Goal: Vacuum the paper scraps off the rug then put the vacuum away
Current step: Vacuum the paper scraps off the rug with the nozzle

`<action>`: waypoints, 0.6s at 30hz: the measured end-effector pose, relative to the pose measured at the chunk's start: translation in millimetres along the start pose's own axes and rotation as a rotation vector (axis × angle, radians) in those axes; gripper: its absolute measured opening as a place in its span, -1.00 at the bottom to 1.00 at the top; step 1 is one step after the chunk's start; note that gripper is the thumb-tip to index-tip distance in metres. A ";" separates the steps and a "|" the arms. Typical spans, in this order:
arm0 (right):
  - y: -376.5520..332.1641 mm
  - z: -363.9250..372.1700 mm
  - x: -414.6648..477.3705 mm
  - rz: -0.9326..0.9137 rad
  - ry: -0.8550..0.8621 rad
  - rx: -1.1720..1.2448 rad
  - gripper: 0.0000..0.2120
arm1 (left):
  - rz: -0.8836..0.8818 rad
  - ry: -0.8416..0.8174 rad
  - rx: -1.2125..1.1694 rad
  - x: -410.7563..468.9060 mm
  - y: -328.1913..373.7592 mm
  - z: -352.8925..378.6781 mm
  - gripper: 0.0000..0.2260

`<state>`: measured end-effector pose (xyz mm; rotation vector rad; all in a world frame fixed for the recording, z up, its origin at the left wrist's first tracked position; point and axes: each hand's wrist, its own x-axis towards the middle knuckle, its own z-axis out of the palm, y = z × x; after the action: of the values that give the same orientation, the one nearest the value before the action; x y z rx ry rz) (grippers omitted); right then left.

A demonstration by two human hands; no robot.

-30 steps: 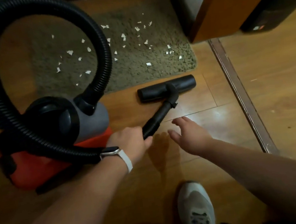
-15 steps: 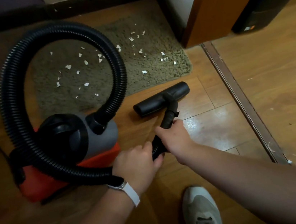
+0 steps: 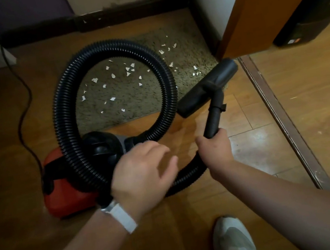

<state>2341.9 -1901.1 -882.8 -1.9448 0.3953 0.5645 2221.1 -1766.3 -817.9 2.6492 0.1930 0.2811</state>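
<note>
A red and grey canister vacuum point(image 3: 63, 186) sits on the wooden floor at the left. Its black ribbed hose point(image 3: 61, 109) loops up over an olive rug point(image 3: 193, 58) strewn with several white paper scraps point(image 3: 112, 76). My right hand point(image 3: 215, 149) grips the black wand point(image 3: 214, 116) just below the floor nozzle point(image 3: 207, 86), which is lifted and tilted over the rug's right front corner. My left hand point(image 3: 143, 173) hovers over the hose near the canister with fingers spread, holding nothing.
A black power cord point(image 3: 20, 97) runs along the floor at the left. A wooden door point(image 3: 270, 6) and a metal threshold strip point(image 3: 281, 120) lie to the right, a dark box point(image 3: 312, 11) beyond. My white shoe point(image 3: 233, 239) stands at the bottom.
My right hand took hold of the wand and raised the nozzle off the floor toward the rug. My left hand let go of the wand and opened.
</note>
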 end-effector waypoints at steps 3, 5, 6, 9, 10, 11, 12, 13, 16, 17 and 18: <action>-9.2 -13.0 5.7 -0.039 0.061 0.015 -0.78 | 0.002 0.210 0.081 -9.5 -38.9 -39.7 -0.81; -16.0 -21.3 7.5 -0.064 0.083 0.028 -0.82 | -0.058 0.288 0.162 -22.5 -66.7 -62.1 -0.79; -19.8 -25.9 7.2 -0.074 0.089 0.034 -0.84 | -0.101 0.302 0.186 -29.2 -78.9 -72.0 -0.76; -34.7 -38.6 3.5 -0.094 0.111 0.047 -0.83 | -0.235 0.207 0.198 -38.7 -107.9 -90.1 -0.69; -41.2 -41.3 2.0 -0.099 0.121 0.047 -0.81 | -0.271 0.091 0.181 -36.9 -114.4 -91.9 -0.64; -48.2 -43.0 -0.1 -0.110 0.129 0.052 -0.81 | -0.299 -0.054 0.156 -33.3 -120.0 -91.7 -0.56; -54.8 -44.0 -1.9 -0.118 0.135 0.052 -0.81 | -0.319 -0.188 0.131 -29.2 -124.6 -89.5 -0.51; -60.8 -44.2 -3.5 -0.126 0.137 0.048 -0.80 | -0.330 -0.282 0.108 -25.8 -128.7 -86.0 -0.50; -78.3 -42.0 -10.2 -0.146 0.128 0.058 -0.75 | -0.338 -0.335 0.076 -20.3 -136.4 -75.4 -0.67; -82.7 -41.2 -11.5 -0.156 0.129 0.069 -0.74 | -0.344 -0.312 0.086 -21.0 -138.7 -73.7 -0.72; -86.8 -40.6 -13.4 -0.164 0.136 0.073 -0.74 | -0.342 -0.289 0.107 -22.9 -140.5 -72.5 -0.72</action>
<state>2383.2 -1901.3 -795.4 -1.9292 0.3325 0.3088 2169.9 -1615.1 -823.7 2.6626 0.5693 -0.2284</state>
